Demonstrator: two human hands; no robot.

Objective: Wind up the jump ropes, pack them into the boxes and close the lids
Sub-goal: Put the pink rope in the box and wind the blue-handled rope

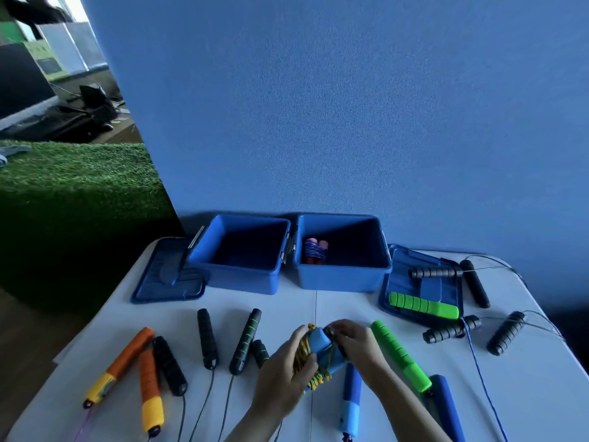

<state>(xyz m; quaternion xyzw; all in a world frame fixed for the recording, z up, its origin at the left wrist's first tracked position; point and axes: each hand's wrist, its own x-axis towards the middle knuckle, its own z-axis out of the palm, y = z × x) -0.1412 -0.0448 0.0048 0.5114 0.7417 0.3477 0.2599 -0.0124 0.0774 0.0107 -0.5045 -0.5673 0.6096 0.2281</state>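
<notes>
My left hand (287,374) grips a wound jump rope bundle (318,352) with blue handles and yellow-blue cord wrapped round them. My right hand (357,346) pinches the bundle's upper end from the right. Two open blue boxes stand at the back: the left box (236,279) looks empty, and the right box (341,279) holds a wound red-handled rope (314,252). Their lids lie flat beside them, the left lid (165,275) and the right lid (401,282).
Loose ropes lie around on the white table (318,304): orange-yellow handles (127,368), black handles (207,338), black-green handles (245,341), green handles (398,355), blue handles (350,400), and ribbed black handles (506,333) at the right. A green handle (424,306) lies on the right lid.
</notes>
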